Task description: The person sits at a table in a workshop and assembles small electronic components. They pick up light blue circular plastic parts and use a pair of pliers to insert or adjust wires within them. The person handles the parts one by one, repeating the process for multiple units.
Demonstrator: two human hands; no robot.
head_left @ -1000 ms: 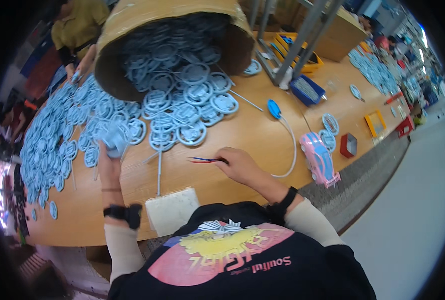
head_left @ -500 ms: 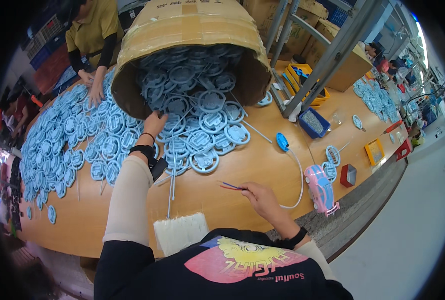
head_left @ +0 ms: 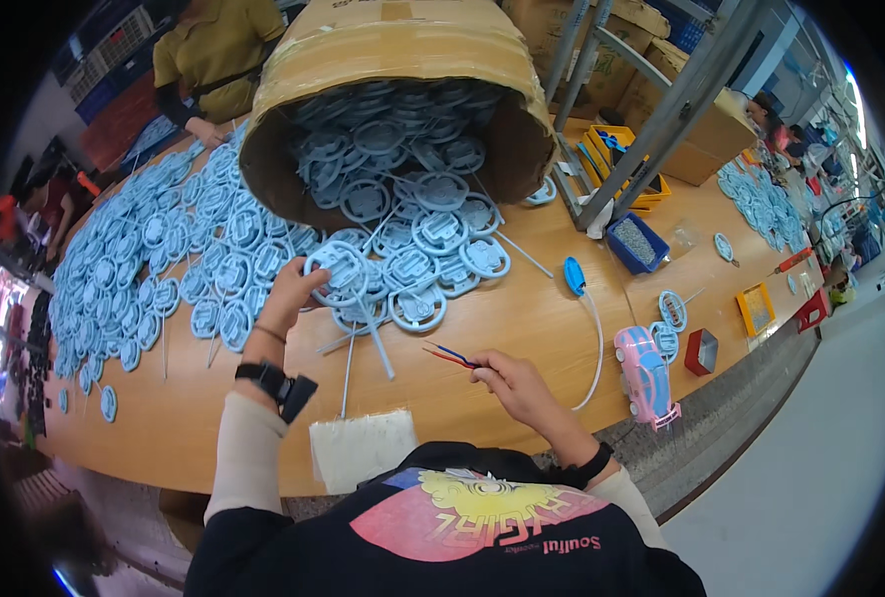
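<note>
My left hand (head_left: 285, 298) is closed on the rim of a light blue plastic wheel-shaped part (head_left: 343, 271), lifted at the near edge of the heap. A pale cord (head_left: 377, 343) hangs down from that part. Over the table's front area, my right hand (head_left: 510, 386) pinches a thin cable whose split red and blue wire ends (head_left: 452, 355) stick out to the left. A white cable (head_left: 600, 348) curves down from a blue oval plastic piece (head_left: 575, 277) towards my right wrist; whether it joins those wires is hidden.
A tipped carton (head_left: 402, 50) spills similar parts onto the table. More form a large pile (head_left: 144, 259) at left, near a co-worker's hand (head_left: 203, 131). At right are a metal frame post (head_left: 651, 119), blue bin (head_left: 633, 244), pink toy car (head_left: 646, 376) and red box (head_left: 701, 352).
My left hand has drawn back from the carton mouth and now holds a wheel-shaped part. My right hand keeps its wires. The co-worker's hands have moved apart from the pile's middle.
</note>
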